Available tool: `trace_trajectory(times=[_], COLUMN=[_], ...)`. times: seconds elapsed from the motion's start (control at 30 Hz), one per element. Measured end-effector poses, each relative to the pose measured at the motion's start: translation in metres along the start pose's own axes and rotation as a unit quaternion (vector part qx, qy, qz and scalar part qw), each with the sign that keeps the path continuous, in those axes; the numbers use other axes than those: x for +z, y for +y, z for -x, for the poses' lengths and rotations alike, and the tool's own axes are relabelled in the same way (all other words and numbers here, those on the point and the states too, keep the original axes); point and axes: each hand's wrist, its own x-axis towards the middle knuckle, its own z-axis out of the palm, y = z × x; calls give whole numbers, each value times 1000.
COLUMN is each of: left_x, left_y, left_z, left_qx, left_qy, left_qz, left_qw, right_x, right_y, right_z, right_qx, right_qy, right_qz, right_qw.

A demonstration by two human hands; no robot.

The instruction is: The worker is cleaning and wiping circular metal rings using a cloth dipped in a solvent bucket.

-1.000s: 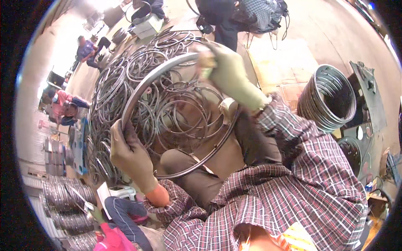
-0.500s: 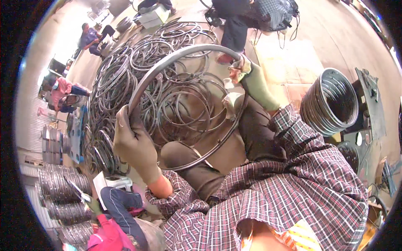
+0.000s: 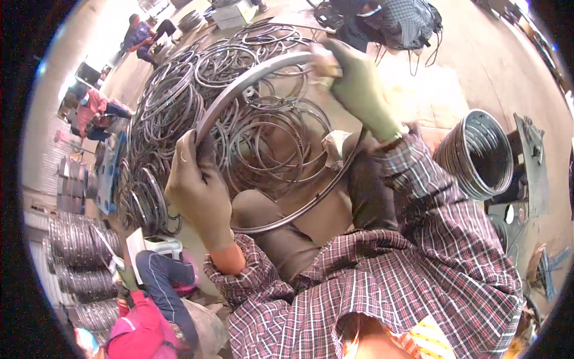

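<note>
A grey metal wheel rim (image 3: pixel 230 94) is held up in front of me, its lower part resting across my lap. My left hand (image 3: pixel 200 194), in a pale glove with a darkened palm, is closed on the rim's left side. On the far right of the rim, my right hand (image 3: pixel 362 90), in a greenish glove, presses a crumpled brownish rag (image 3: pixel 324 64) against it; the rag and fingertips are smeared by motion. A whitish cloth scrap (image 3: pixel 336 146) lies near my right knee.
Beyond the rim lies a large heap of loose rims (image 3: pixel 173 90). A neat stack of rims (image 3: pixel 472 155) stands at right, beside a dark metal sheet (image 3: pixel 534 161). A person in pink (image 3: pixel 143 326) sits close at left, near more stacked rims (image 3: pixel 81 245). Other people sit farther off.
My right hand with the rag has moved up and to the left along the rim's far edge. My left hand keeps its hold on the rim. The view has shifted slightly.
</note>
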Motion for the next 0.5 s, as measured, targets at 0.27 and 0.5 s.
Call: trace_trajectory(times=[0.27, 0.5], left_x=[-1, 4], left_y=[1, 7], left_z=[-6, -6], left_qx=[14, 43], left_qy=[2, 14], left_qz=[-12, 21], left_qw=[1000, 999], right_x=[-11, 20], right_y=[55, -84], right_z=[67, -54], right_qx=[337, -198], right_qy=[-26, -168], right_qz=[-268, 88], right_qw=[902, 962])
